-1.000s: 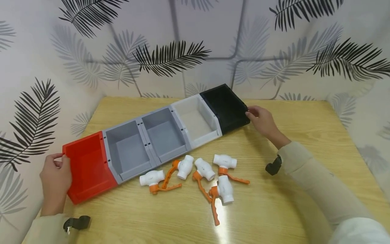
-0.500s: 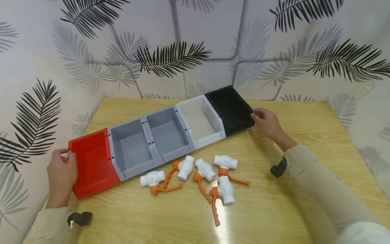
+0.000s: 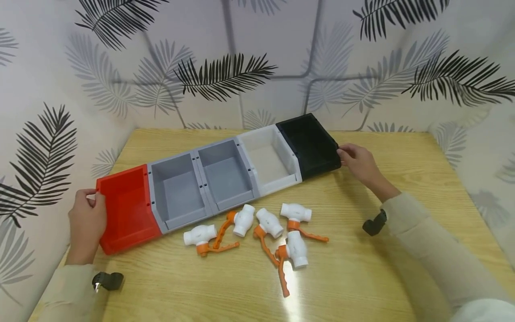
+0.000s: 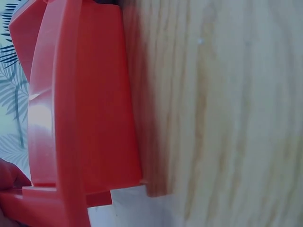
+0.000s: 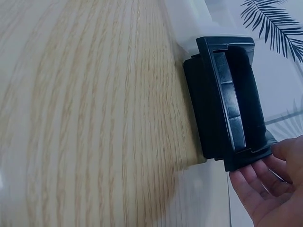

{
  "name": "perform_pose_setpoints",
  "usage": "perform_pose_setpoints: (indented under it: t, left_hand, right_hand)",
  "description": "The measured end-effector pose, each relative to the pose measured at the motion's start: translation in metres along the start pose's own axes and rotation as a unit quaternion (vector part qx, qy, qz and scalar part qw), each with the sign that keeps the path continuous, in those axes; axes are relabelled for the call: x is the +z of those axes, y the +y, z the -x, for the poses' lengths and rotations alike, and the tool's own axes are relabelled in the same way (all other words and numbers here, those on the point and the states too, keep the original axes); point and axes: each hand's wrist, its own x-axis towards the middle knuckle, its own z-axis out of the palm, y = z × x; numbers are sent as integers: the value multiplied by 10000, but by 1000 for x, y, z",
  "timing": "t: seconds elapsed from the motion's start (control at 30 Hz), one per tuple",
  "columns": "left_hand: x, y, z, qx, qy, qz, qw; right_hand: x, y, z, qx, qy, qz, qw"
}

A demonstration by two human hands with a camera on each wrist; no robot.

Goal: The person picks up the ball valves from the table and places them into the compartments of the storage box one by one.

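Observation:
A slanted row of joined bins crosses the table: a red bin [image 3: 126, 205] at the left end, two grey bins [image 3: 179, 190], a white bin [image 3: 267, 161] and a black bin [image 3: 310, 145] at the right end. My left hand [image 3: 86, 221] grips the outer rim of the red bin, thumb on top. At the other end my right hand [image 3: 360, 165] pinches the black bin's outer edge; in the right wrist view its fingers [image 5: 265, 182] lie under that rim with the thumb above. In the left wrist view the red bin's wall [image 4: 104, 104] hides most of the hand.
Several white valves with orange handles, such as one valve [image 3: 295, 250], lie on the wooden table [image 3: 193, 286] in front of the bins. A leaf-patterned wall covering [image 3: 257, 49] stands behind the table.
The whole row of bins has shifted right with both hands, and its red end has moved away from me, so the slant is slighter. The valves have stayed put.

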Motion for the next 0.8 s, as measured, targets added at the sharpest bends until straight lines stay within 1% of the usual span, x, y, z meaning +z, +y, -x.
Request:
perform_pose_setpoints:
  t: [0.17,0.37,0.53,0.7,0.8]
  left_hand:
    - [4,7,-3,132,-13,-26,9999]
    - [14,13,-10,274,-95,-32,9996]
    - [19,19,-16,405,-50,-46,9992]
    - [23,26,-23,608,-53,-55,9981]
    - [26,29,-25,671,-86,-36,9977]
  right_hand:
    - [-6,2,5,92,-24,-39,9999]
    - [-15,4,13,173,84,42,9998]
    - [-19,10,15,264,192,-228,9992]
    - [-25,15,17,313,330,-308,9985]
    - [-28,19,20,384,296,-373,9981]
